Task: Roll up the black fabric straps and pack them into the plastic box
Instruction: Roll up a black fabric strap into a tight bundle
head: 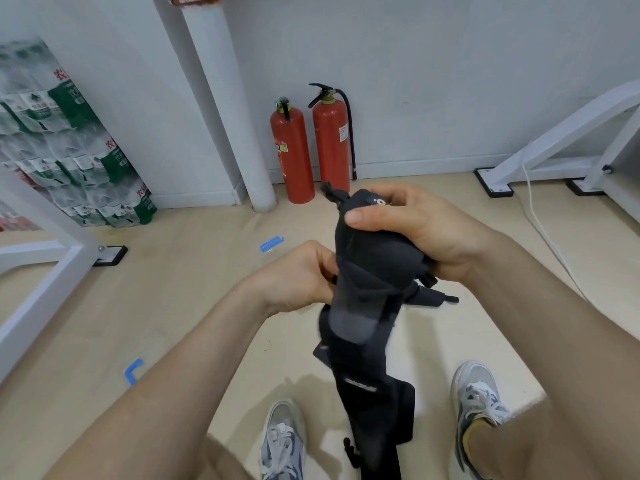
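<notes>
Over open floor (180, 299) — left hand (298, 275), right hand (419, 230) grip dangling strap (370, 271).

Bright, even room light. Soft grey shadows lie on the floor (308, 384) toward 6 o'clock. The hanging black fabric strap (360, 327) is motion-blurred. Wide-angle distortion bends the white frame (571, 128) at 3 o'clock, and the bottle packs (69, 150) at 9 o'clock look smeared.
</notes>
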The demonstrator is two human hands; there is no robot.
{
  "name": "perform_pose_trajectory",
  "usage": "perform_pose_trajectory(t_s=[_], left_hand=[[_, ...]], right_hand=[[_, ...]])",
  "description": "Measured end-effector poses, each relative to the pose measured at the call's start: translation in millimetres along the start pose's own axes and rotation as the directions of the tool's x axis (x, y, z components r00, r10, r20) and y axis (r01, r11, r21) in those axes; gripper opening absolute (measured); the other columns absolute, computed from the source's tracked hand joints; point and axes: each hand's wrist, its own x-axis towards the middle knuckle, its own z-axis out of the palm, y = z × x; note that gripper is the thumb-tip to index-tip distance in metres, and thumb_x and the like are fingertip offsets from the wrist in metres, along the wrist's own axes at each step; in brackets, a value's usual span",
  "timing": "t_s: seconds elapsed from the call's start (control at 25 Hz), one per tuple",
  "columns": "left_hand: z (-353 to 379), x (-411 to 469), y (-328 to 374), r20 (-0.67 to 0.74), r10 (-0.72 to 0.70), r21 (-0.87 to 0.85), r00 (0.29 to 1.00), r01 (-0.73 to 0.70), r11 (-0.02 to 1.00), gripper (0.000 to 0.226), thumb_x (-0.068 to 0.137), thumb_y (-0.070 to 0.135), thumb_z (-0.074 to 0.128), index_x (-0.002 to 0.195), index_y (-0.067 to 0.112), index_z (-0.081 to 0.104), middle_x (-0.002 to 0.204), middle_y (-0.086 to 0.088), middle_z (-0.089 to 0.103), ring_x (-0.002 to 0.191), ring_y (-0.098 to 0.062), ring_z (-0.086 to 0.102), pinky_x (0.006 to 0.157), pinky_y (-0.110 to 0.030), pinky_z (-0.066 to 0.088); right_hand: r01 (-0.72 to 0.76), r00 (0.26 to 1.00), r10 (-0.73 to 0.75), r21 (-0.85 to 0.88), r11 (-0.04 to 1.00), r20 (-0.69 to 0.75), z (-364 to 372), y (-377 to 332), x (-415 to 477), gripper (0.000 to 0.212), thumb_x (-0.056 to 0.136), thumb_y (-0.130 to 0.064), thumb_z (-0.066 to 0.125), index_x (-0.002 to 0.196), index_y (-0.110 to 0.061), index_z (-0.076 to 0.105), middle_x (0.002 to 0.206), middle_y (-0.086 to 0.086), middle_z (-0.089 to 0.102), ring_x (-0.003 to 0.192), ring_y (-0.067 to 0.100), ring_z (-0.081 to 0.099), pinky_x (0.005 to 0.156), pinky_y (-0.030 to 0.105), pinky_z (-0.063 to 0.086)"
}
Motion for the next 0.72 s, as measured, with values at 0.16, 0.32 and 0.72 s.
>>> perform_pose_trajectory(t_s=[0.16,0.32,0.72], left_hand=[[-1,5,-23,-0.320,0.239,0.425,0.917,-0.086,0.901,0.050,0.078,-0.021,0.060,0.060,0.023,0.073,0.065,0.025,0.063,0.070,0.013,0.060,0.067,-0.006,0.041],[-1,2,-34,-0.298,0.081,0.410,0.951,0.051,0.910,0.054,0.081,-0.012,0.052,0.060,0.034,0.070,0.076,0.010,0.056,0.072,-0.009,0.056,0.069,-0.022,0.043],[9,9,8,-0.348,0.042,-0.297,0.937,-0.152,0.943,0.038,0.088,0.054,0.053,0.091,0.018,0.066,0.094,-0.002,0.066,0.091,-0.014,0.063,0.079,-0.030,0.052]], right_hand=[[-0.014,0.999,0.005,0.218,0.976,0.045,7,-7,-9,0.004,0.073,-0.012,0.068,0.074,-0.012,0.072,0.073,0.008,0.071,0.063,0.018,0.069,0.058,0.026,0.057],[-0.018,0.996,0.040,0.260,0.965,-0.077,-6,-19,-12,0.009,0.070,-0.013,0.076,0.063,-0.018,0.076,0.069,0.003,0.072,0.059,0.014,0.069,0.058,0.027,0.056],[-0.110,0.963,0.163,0.237,0.965,-0.215,-14,-11,-8,0.012,0.064,-0.029,0.074,0.066,-0.019,0.070,0.073,0.006,0.067,0.072,0.025,0.061,0.072,0.035,0.042]])
